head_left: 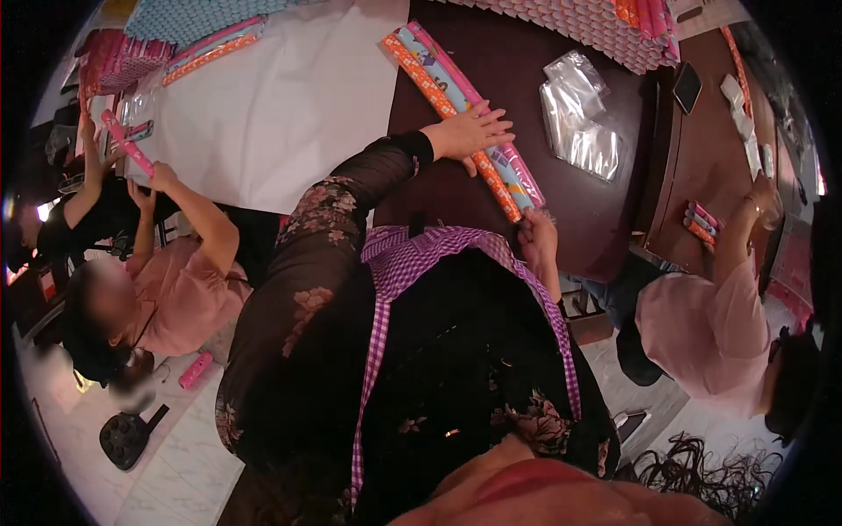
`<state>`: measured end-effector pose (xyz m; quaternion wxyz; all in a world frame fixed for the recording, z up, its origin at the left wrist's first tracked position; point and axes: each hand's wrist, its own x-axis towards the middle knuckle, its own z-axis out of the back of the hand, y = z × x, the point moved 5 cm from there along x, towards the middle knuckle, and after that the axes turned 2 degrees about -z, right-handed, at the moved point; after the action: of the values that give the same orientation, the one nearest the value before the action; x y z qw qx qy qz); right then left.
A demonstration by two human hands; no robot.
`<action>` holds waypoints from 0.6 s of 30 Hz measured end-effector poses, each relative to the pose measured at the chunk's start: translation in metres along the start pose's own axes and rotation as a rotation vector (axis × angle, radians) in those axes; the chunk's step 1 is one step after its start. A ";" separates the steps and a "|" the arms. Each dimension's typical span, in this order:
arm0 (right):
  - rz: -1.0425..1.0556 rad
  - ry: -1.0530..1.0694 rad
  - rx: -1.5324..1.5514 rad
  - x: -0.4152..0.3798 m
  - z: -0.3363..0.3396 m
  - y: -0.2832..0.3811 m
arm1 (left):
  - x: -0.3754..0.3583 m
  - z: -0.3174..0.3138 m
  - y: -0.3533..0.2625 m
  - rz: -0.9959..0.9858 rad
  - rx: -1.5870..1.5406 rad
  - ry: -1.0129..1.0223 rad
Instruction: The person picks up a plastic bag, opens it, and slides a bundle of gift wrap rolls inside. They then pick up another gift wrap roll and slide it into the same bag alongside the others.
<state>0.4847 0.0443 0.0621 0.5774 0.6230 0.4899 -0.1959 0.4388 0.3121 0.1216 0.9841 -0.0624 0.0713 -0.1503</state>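
Observation:
A set of three wrapping paper rolls lies slantwise on the dark table: an orange roll (423, 81), a patterned light blue roll (447, 83) and a pink roll (445, 61), side by side. Across their middle rests my left hand (469, 136), its fingers stretched out and apart. My right hand (538, 241) is closed at the near end of the rolls, where the fingertips pinch the end. A bit of clear plastic seems to show there, but I cannot make out its edges.
Clear plastic bags (583, 123) lie to the right of the rolls. Large stacks of rolls (605, 31) line the back, near a phone (688, 88). A white sheet (289, 96) covers the left side. Co-workers work on both sides, one holding a pink roll (127, 145).

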 end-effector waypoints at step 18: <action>0.239 -0.261 -0.066 -0.023 -0.009 0.008 | 0.000 -0.004 0.001 -0.026 -0.058 -0.011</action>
<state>0.4787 0.0445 0.0869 0.6755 0.6269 0.3393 -0.1887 0.4382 0.3131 0.1179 0.9802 -0.0925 0.0694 -0.1607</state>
